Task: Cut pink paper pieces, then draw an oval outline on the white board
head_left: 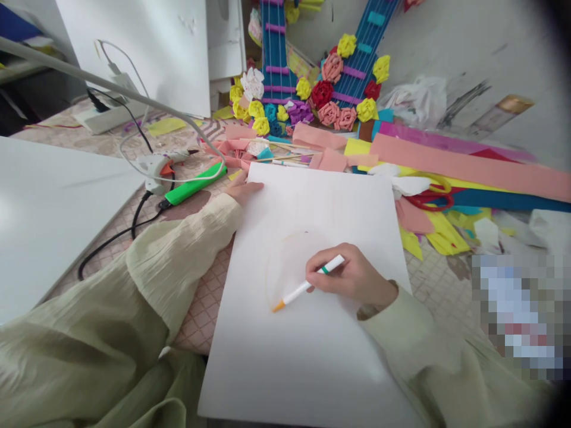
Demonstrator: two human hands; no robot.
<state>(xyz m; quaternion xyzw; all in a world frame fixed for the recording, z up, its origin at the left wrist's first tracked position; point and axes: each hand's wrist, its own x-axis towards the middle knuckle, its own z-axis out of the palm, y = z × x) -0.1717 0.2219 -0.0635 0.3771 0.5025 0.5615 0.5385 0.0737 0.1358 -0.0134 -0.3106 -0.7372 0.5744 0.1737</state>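
A white marker pen (298, 292) with an orange tip and a green band is held slantwise in my right hand (350, 273), between thumb and fingers. Its tip is at a faint, light curved line on the large white board (307, 368), at the line's lower left. A small dark mark (306, 232) shows near the top of that line. My left hand (243, 189) rests at the board's upper left edge. Its thumb lies on the surface and its other fingers stretch forward beside the edge, apart from the thumb.
Left of the board lie a glue gun (156, 169), a bright green stick-shaped thing (196, 183) and cables. Paper-flower-covered blue guitar shapes (279, 71) stand behind. On the right are red-and-yellow scissors (430, 196), coloured paper strips (473, 166) and scraps. Another white board (57, 220) lies far left.
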